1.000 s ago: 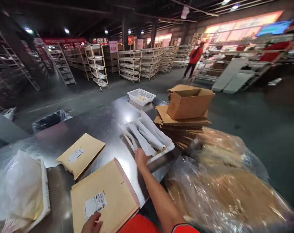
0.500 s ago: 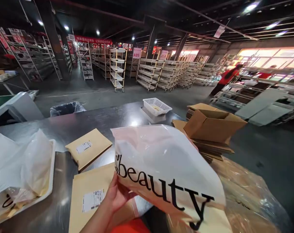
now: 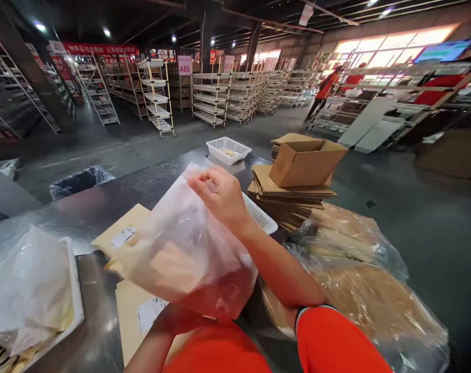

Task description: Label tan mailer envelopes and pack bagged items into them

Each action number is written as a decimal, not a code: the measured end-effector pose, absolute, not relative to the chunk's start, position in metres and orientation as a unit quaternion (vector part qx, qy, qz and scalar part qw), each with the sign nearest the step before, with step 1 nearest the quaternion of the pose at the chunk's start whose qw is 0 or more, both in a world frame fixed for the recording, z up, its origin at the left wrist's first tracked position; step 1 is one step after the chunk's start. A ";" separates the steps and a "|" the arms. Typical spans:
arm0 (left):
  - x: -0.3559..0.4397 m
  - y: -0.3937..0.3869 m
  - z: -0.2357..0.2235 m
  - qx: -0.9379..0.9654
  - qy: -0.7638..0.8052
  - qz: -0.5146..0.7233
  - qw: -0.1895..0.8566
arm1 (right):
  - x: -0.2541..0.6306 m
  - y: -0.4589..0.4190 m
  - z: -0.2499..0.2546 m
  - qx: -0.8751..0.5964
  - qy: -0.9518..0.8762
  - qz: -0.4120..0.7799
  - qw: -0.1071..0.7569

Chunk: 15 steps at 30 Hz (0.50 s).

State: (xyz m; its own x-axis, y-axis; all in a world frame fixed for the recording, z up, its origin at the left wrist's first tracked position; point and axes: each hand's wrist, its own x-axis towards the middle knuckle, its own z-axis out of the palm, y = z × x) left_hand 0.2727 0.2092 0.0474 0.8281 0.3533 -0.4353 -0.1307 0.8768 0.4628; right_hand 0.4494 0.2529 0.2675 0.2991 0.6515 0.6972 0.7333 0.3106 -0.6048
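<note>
A translucent white plastic bag is held up in front of me, slightly blurred, with a pale peach-coloured shape showing through it. At its top edge my right hand is closed in a pinch on the plastic. My left hand is low at the bag's bottom edge, in shadow; its fingers are hidden by the bag. Behind the bag lies a labelled kraft envelope, partly covered. Nearer to me, a larger labelled kraft envelope lies beside my left forearm.
A white tray of plastic bags stands at the left on the metal table. White baskets stand at the back and behind my right wrist. An open carton tops flattened cardboard; plastic-wrapped bundles lie at the right.
The bag has moved left and turned, so its "beauty" print is out of sight. My right hand has come into view at its top edge. My left hand has dropped lower. The camera view has swung right.
</note>
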 end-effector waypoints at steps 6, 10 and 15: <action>0.249 0.259 0.064 0.195 0.195 0.380 0.883 | 0.457 0.248 0.261 -0.574 -0.610 0.011 0.546; 0.226 0.305 0.105 0.273 0.199 0.453 0.825 | 0.452 0.234 0.269 -0.521 -0.641 0.030 0.563; 0.219 0.321 0.150 0.306 0.252 0.565 0.723 | 0.458 0.211 0.274 -0.493 -0.683 0.027 0.538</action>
